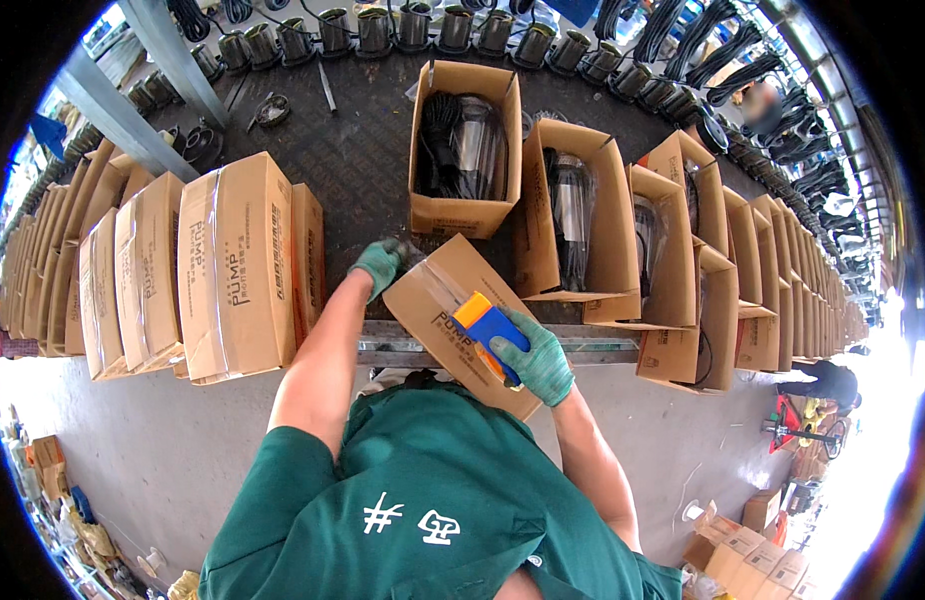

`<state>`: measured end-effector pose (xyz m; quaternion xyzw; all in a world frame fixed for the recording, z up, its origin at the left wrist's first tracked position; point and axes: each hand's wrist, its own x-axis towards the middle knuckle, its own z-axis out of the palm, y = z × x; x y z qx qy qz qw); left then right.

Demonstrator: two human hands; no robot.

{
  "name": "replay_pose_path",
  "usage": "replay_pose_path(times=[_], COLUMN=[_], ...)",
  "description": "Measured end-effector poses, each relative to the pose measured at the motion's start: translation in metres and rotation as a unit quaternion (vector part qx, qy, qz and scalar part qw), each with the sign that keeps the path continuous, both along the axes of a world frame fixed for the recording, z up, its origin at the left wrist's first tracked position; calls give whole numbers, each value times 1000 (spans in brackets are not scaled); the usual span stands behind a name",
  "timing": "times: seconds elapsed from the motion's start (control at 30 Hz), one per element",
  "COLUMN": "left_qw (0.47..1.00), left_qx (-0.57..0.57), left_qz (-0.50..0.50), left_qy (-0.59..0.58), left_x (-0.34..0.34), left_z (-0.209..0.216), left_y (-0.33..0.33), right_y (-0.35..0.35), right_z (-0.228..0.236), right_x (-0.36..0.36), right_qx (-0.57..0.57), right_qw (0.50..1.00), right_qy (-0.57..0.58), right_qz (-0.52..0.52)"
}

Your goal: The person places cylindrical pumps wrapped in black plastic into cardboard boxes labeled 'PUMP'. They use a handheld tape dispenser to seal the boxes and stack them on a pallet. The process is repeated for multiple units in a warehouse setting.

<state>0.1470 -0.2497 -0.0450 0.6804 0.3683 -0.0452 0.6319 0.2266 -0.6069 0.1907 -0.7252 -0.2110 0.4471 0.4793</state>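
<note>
In front of me a closed cardboard box (463, 345) sits turned at an angle across the table's near edge. My right hand (538, 360), in a green glove, is wrapped round a blue and yellow tape dispenser (496, 340) against the box's top. Clear tape (438, 285) shows on the same face, towards the far left. My left hand (381, 265), also gloved, is at the box's far left corner with its fingers drawn together. What those fingers pinch is too small to make out. Just beyond, an open box (465, 215) holds a metal pump (480, 150) and a coiled black cable (442, 125).
Taped cartons (238, 265) stand in a row at left. To the right, open boxes (571, 215) with pumps inside run along the dark table (353, 150). Metal cylinders (373, 32) line its far side. A steel post (123, 115) rises at the left; stacked cartons (748, 560) lie on the floor.
</note>
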Motion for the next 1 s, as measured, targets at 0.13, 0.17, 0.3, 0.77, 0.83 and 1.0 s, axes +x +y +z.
replay_pose_path(times=[0.13, 0.17, 0.3, 0.77, 0.83, 1.0], left_qw=[970, 962, 907, 523, 509, 493], left_qx=[60, 137, 390, 428, 429, 412], left_qz=[-205, -197, -101, -698, -713, -716], left_qy=[115, 133, 123, -237, -221, -273], left_x=[26, 30, 23, 66, 70, 82], left_z=[14, 40, 144, 170, 174, 162], left_y=[-8, -18, -45, -257, -266, -289], right_y=[-9, -15, -92, -246, -246, -249], right_z=[9, 12, 34, 35, 32, 31], right_x=[2, 2, 11, 20, 22, 23], right_qx=[-33, -36, -105, -293, -300, -303], right_qw=[999, 999, 990, 955, 952, 928], right_qy=[-7, 0, -92, -42, -54, -160], right_qz=[4, -6, 30, 13, 39, 146])
